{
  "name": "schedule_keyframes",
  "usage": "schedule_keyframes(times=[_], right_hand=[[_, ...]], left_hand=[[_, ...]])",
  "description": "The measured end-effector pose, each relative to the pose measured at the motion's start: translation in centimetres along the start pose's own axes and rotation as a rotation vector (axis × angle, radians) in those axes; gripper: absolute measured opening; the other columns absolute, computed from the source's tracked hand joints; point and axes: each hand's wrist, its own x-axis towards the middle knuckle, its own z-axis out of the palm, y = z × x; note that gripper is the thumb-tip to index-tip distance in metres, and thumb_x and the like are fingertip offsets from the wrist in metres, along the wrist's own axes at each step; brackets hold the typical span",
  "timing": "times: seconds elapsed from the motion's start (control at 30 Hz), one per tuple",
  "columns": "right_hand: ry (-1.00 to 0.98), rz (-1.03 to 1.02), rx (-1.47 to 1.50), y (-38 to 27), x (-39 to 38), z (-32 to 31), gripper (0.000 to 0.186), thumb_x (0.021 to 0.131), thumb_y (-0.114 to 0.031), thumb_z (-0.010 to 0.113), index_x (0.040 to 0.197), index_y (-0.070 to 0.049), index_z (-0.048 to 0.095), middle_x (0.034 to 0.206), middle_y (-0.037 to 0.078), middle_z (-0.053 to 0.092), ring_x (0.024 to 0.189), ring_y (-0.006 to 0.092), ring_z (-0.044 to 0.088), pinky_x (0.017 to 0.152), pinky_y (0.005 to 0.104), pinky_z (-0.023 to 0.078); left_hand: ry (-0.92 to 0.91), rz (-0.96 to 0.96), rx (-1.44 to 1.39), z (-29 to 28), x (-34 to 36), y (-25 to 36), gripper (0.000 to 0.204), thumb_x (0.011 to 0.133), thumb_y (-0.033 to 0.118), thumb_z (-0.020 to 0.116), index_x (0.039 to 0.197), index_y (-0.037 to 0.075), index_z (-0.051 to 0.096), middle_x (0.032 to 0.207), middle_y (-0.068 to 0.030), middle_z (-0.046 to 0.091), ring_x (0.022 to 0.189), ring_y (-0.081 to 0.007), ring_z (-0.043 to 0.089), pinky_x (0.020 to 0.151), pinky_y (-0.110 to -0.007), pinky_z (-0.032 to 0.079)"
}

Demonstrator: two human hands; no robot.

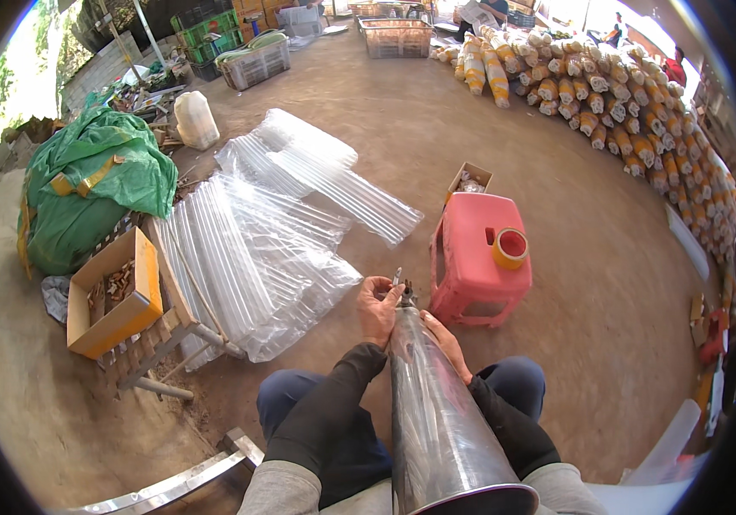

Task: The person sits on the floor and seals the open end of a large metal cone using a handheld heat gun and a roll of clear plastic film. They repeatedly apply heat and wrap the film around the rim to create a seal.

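A long shiny metal cone (437,412) lies between my knees, its wide mouth toward me and its narrow end pointing away. At that narrow end my left hand (377,311) is closed, pinching a small pale piece (397,276) between thumb and fingers. Something small and dark (408,296) sticks out of the cone's tip; I cannot make out what it is. My right hand (447,345) is curved against the cone's right side and holds it near the tip. Just beyond stands a red plastic stool (478,227), with a roll of yellow tape (510,249) on its seat.
Clear plastic sleeves (256,249) lie spread at left. Beside them, a cardboard box (115,292) of small brown pieces sits on a slatted stand (158,356). A green tarp bundle (98,176) is farther left. Many yellow-and-white wrapped rolls (595,94) are stacked at right.
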Motion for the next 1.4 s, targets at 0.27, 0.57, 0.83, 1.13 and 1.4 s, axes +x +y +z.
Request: schedule_keyframes(times=[0.27,0.57,0.83,1.13,1.4], right_hand=[[0.007,0.000,0.020,0.0,-0.1,0.1,0.025,0.099,-0.026,0.044,0.114,-0.009,0.054,0.090,0.004,0.060,0.076,0.0136,0.058,0.070,0.0282,0.050],[0.070,-0.010,-0.246,-0.7,-0.6,0.4,0.049,0.100,-0.025,0.048,0.140,0.002,0.040,0.136,0.009,0.048,0.125,0.0159,0.044,0.106,0.0259,0.032],[0.050,0.021,-0.165,-0.8,-0.7,0.5,0.049,0.100,-0.023,0.048,0.141,0.003,0.038,0.138,0.009,0.047,0.126,0.0160,0.044,0.107,0.0265,0.031],[0.033,-0.006,-0.202,-0.6,-0.4,-0.1,0.049,0.100,-0.022,0.046,0.141,0.003,0.038,0.140,0.009,0.046,0.127,0.0165,0.043,0.108,0.0269,0.030],[0.051,0.006,-0.217,-1.0,-0.8,1.0,0.049,0.100,-0.023,0.045,0.141,0.003,0.038,0.142,0.010,0.044,0.129,0.0171,0.041,0.109,0.0269,0.029]], left_hand=[[-0.049,-0.070,0.042,-0.2,-0.2,1.7,0.016,0.081,0.012,0.075,0.086,0.001,0.065,0.077,-0.0030,0.065,0.066,-0.0097,0.058,0.062,-0.025,0.047],[-0.039,-0.033,-0.012,-0.1,-0.2,1.2,0.018,0.082,0.015,0.075,0.088,0.000,0.068,0.078,-0.0031,0.067,0.067,-0.0087,0.058,0.062,-0.024,0.047],[-0.100,-0.025,-0.128,-0.2,-0.2,0.3,0.019,0.082,0.015,0.075,0.090,0.000,0.067,0.077,-0.0019,0.066,0.066,-0.0065,0.057,0.061,-0.023,0.047],[-0.121,-0.007,-0.054,-0.1,-0.2,1.3,0.013,0.086,0.011,0.069,0.094,0.000,0.066,0.081,-0.0028,0.068,0.069,-0.0068,0.059,0.064,-0.023,0.048],[-0.088,0.027,0.089,-0.3,-0.1,0.8,0.013,0.082,0.011,0.069,0.088,0.000,0.065,0.079,-0.0045,0.069,0.067,-0.0096,0.061,0.063,-0.025,0.050]])
